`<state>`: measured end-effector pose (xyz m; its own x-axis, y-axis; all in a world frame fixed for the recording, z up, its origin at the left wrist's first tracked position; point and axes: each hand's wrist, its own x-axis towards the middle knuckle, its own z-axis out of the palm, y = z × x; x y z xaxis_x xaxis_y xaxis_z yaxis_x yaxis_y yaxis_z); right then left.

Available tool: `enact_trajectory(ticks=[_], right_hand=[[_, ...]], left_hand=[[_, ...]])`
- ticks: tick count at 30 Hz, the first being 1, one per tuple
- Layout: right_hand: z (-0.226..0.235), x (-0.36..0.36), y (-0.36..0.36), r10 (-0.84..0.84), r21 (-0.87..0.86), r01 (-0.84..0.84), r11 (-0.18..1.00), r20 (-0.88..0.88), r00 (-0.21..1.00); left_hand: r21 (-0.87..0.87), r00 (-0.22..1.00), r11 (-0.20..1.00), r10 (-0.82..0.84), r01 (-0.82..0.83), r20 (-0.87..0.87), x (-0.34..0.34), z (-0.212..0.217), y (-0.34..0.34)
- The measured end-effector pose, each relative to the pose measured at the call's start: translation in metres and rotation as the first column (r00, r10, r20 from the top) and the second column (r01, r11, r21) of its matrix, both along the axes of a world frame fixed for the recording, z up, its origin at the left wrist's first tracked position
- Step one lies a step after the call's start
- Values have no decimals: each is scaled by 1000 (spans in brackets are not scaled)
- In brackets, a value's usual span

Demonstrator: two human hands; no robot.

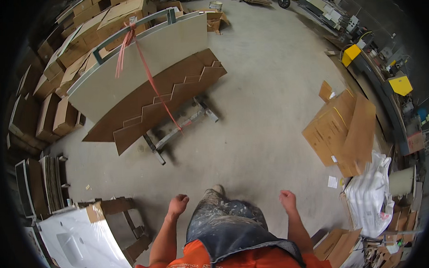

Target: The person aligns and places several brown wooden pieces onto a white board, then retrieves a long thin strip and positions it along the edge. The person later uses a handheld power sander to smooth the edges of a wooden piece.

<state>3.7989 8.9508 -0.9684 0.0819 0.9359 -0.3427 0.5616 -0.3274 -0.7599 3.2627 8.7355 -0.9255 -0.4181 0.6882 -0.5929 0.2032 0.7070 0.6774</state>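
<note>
My left hand (178, 205) hangs out to the left of my dusty, paint-spattered apron (222, 216), its fingers curled in and no object showing in it. On the other side, my right hand (287, 200) is closed in a loose fist, also with nothing visible in it. Both hands are in the air over the concrete floor, touching nothing. Ahead on the left is a metal rack (165, 140), carrying a large pale panel (141, 65) and brown boards (161, 95) with stepped edges. Red strapping (148, 75) is tied around the load.
Stacked cardboard boxes (79, 44) line the far left. A white sink top (86, 247) lies on a wooden frame near my left. To the right stand folded cardboard boxes (339, 129), white plastic sacks (368, 195) and a long machine with yellow parts (401, 85). A paper (332, 182) lies on the floor.
</note>
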Motion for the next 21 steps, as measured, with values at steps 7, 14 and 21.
enact_trajectory(ticks=[7, 14, 21], right_hand=[[-16, -120, 199, 154, -168, -154, 974, -13, 988], [-8, -311, 510, 616, -135, -605, 784, 282, 736], [29, -498, 727, 807, -111, -835, 540, 350, 476]], left_hand=[[27, 992, 996, 85, -83, -92, -83, 71, 208], [-119, 752, 745, 659, -656, -17, -113, 13, 289], [-233, 501, 533, 845, -813, 187, -97, 3, 383]])
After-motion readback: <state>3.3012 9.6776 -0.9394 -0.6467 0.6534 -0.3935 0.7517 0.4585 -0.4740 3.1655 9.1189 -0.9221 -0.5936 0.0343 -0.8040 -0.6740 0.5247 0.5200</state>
